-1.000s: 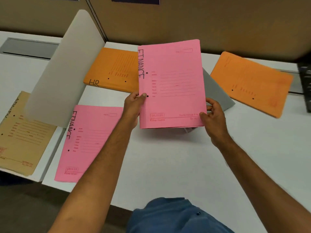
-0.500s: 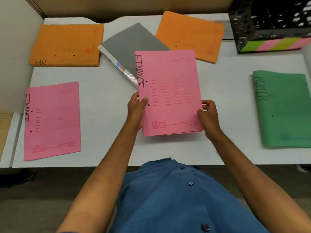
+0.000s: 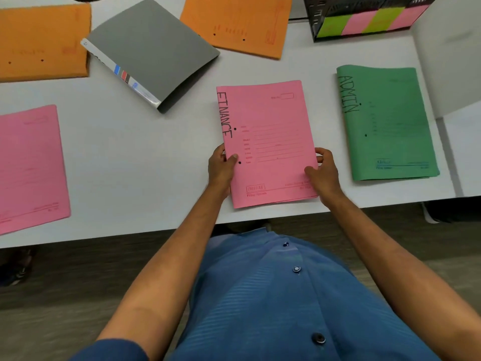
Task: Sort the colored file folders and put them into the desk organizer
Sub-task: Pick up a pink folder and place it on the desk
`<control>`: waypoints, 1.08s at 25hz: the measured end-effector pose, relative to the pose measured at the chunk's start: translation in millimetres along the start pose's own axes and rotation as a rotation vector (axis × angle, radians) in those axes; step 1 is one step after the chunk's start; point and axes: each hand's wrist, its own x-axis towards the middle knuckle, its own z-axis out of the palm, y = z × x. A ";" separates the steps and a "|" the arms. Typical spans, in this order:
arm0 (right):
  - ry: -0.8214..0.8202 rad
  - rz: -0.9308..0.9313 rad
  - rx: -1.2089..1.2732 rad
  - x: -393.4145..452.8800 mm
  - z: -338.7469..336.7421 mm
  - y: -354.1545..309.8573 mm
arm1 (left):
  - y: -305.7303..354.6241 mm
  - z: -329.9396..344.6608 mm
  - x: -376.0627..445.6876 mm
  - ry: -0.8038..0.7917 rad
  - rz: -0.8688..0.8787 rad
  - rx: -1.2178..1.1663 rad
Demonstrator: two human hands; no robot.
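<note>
A pink folder marked FINANCE (image 3: 268,136) is held low over the white desk (image 3: 145,162) near its front edge. My left hand (image 3: 221,168) grips its left edge, and my right hand (image 3: 322,170) grips its lower right edge. To the right lies a green folder marked ADMIN (image 3: 385,123). A second pink folder (image 3: 28,168) lies flat at the far left. Two orange folders rest at the back, one on the left (image 3: 41,40) and one in the middle (image 3: 236,22). The black mesh desk organizer (image 3: 364,16) stands at the back right, with green and pink strips along its front.
A grey binder (image 3: 153,50) lies at an angle between the two orange folders. A white partition panel (image 3: 450,56) rises at the right edge. My blue shirt (image 3: 286,303) fills the lower view, with the desk's front edge just beyond it.
The view has swung right and downward, bringing the organizer and green folder into sight. The pink FINANCE folder has come down closer to the desk's front edge, both hands keeping their grip.
</note>
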 end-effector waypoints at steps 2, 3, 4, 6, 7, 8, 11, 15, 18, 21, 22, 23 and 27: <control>-0.003 -0.017 -0.047 10.3 -13.7 8.5 | 0.9 15.4 -3.7 0.012 0.040 0.100; -0.009 -0.028 -0.075 15.5 -18.6 11.3 | 1.8 21.1 -5.2 0.029 0.058 0.153; -0.016 -0.038 -0.112 20.0 -22.6 13.5 | 2.5 26.1 -6.1 0.048 0.073 0.207; -0.031 -0.058 -0.229 26.8 -27.3 16.4 | 2.4 33.4 -6.3 0.079 0.108 0.318; -0.032 -0.071 -0.295 28.5 -27.6 18.6 | 1.0 35.7 -5.6 0.088 0.130 0.371; -0.024 -0.087 -0.356 29.5 -26.6 21.1 | -0.8 37.0 -4.2 0.096 0.151 0.422; 0.016 -0.094 -0.454 28.3 -21.6 25.0 | -4.1 36.0 0.4 0.107 0.193 0.551; 0.054 -0.142 -0.543 24.3 -16.6 26.2 | -3.9 32.4 3.1 0.124 0.218 0.662; 0.040 -0.146 -0.545 23.2 -16.1 27.5 | -3.5 33.4 2.7 0.123 0.222 0.700; 0.036 -0.157 -0.552 22.6 -17.6 27.7 | 0.2 32.6 2.1 0.065 0.204 0.706; 0.032 -0.165 -0.555 22.2 -18.8 27.3 | 2.3 31.6 1.9 0.037 0.198 0.691; 0.029 -0.168 -0.552 22.5 -19.1 26.7 | 4.2 30.1 1.1 0.014 0.192 0.668; 0.078 -0.192 -0.471 15.4 -11.1 17.1 | 1.8 14.2 -8.5 -0.018 0.102 0.516</control>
